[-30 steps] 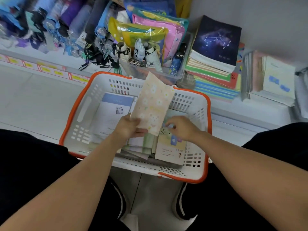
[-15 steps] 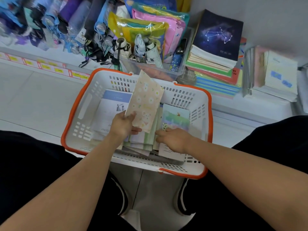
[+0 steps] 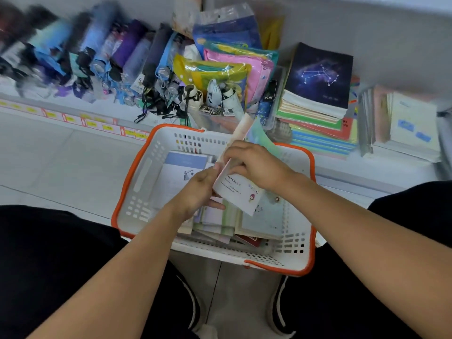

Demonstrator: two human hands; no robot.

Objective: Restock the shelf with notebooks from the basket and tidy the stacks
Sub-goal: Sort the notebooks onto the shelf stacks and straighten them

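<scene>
Two hands hold a small bunch of thin paper notebooks (image 3: 238, 192) up above the white plastic basket with the orange rim (image 3: 137, 177). The left hand (image 3: 199, 192) grips the bunch from the left side, with its thumb on the edge and its fingers tucked under. The right hand (image 3: 256, 167) is curled over the top of the bunch and holds it too. The front notebook is white with small print and a little cartoon head on it, and the bunch is tilted so its far end points toward the shelf. More notebooks lie in a messy pile (image 3: 220, 223) on the bottom of the basket, under the hands, and a white notebook with a blue top strip (image 3: 181, 167) lies flat at the left. The basket sits on the pale floor (image 3: 61, 167) between the person's knees. Just past the basket is the low white shelf (image 3: 342, 167). On it stands a tall stack of notebooks with a dark starry cover on top (image 3: 320, 74). A pale stack of books (image 3: 411, 123) sits to its right. Bright plastic packets (image 3: 227, 72) and a row of folded umbrellas (image 3: 97, 57) lie to its left, and they look blurry.
</scene>
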